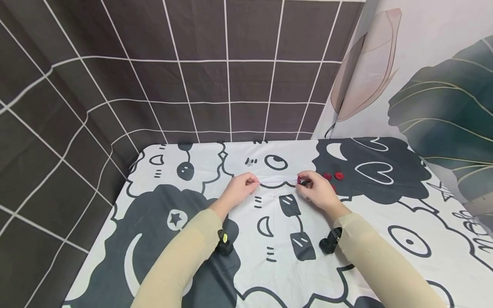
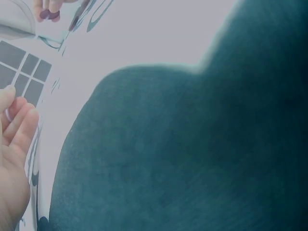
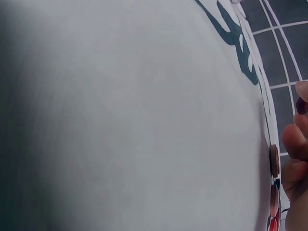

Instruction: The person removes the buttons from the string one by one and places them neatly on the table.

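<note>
My left hand [image 1: 240, 188] pinches the end of a thin white string [image 1: 278, 180] between thumb and fingertips, just above the cloth. The string runs taut and nearly level across to my right hand [image 1: 317, 188]. Between thumb and fingers the right hand grips a small dark red disc, button-like [image 1: 299, 180], which also shows at the fingertips in the right wrist view [image 3: 301, 105]. The string appears to meet this disc; whether it passes through a hole cannot be made out. Loose red discs [image 1: 339, 175] lie just beyond the right hand, one of them partly hidden by it.
A table cloth [image 1: 246, 252] with black-and-white cartoon faces covers the work surface. Dark grid-patterned fabric [image 1: 246, 81] hangs behind and to the left. At the right hangs a pale curtain with leaf print [image 1: 435, 98].
</note>
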Action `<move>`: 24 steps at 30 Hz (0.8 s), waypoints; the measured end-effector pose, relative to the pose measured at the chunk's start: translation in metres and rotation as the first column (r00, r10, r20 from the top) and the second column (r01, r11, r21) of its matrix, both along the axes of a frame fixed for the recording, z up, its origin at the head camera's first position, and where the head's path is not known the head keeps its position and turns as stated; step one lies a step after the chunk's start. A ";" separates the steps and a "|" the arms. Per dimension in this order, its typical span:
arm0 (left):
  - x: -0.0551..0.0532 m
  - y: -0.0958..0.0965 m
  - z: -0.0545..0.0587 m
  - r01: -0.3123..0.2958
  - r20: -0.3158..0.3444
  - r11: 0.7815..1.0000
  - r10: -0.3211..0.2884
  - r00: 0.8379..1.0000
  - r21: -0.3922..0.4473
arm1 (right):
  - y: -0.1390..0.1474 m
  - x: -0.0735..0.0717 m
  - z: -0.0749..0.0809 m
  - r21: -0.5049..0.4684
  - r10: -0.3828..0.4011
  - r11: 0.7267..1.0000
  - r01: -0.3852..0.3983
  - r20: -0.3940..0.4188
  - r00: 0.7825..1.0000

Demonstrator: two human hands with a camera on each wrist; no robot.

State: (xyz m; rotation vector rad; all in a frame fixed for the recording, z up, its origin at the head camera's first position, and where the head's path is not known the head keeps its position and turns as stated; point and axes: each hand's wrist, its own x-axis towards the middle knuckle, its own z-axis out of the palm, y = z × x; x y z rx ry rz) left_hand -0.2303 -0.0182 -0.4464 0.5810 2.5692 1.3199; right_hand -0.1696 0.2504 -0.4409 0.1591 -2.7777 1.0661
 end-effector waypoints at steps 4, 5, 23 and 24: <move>-0.001 0.000 -0.001 0.003 -0.005 1.000 -0.003 1.000 0.000 | 0.003 0.001 0.000 0.016 -0.005 1.000 0.005 -0.009 1.000; -0.001 0.000 -0.002 0.003 -0.008 1.000 -0.003 1.000 -0.003 | 0.004 0.001 0.000 0.017 -0.009 1.000 0.009 -0.010 1.000; -0.001 -0.001 -0.001 0.007 -0.016 1.000 -0.007 1.000 -0.002 | 0.020 0.007 -0.003 0.068 -0.035 0.997 0.035 -0.010 0.999; -0.001 -0.001 -0.001 0.007 -0.017 1.000 -0.007 1.000 -0.001 | 0.021 0.007 -0.002 0.069 -0.036 0.997 0.036 -0.006 0.999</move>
